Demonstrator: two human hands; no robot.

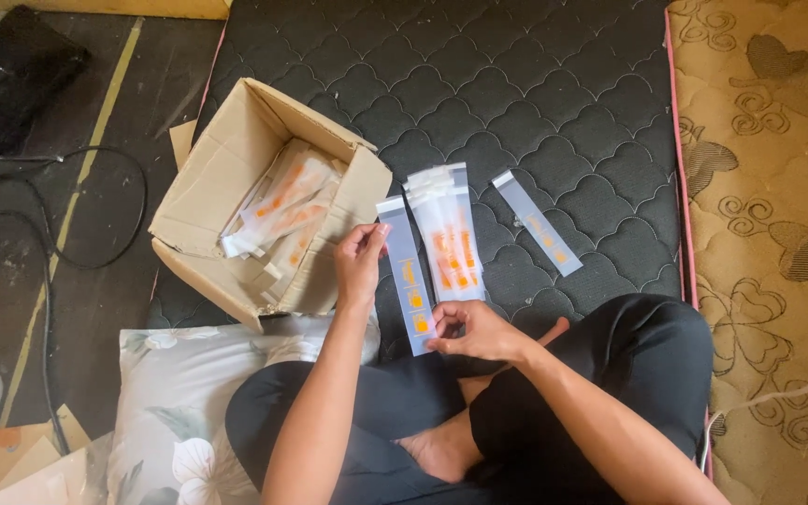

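Your left hand (359, 262) and right hand (474, 332) pinch one clear sachet sleeve (407, 276) at opposite ends — long axis pointing away from you — one stack (449, 234) and one loose sleeve (537, 223) beside it.

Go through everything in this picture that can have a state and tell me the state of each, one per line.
Brown cardboard box: open, tipped on its side, holding clear orange-printed sleeves.
Long clear plastic sleeve with orange print: held flat by both ends.
Left hand: pinching the sleeve's top.
Right hand: pinching its bottom.
Stack of similar sleeves: lying fanned on the black quilted mattress.
Single sleeve: lying apart.
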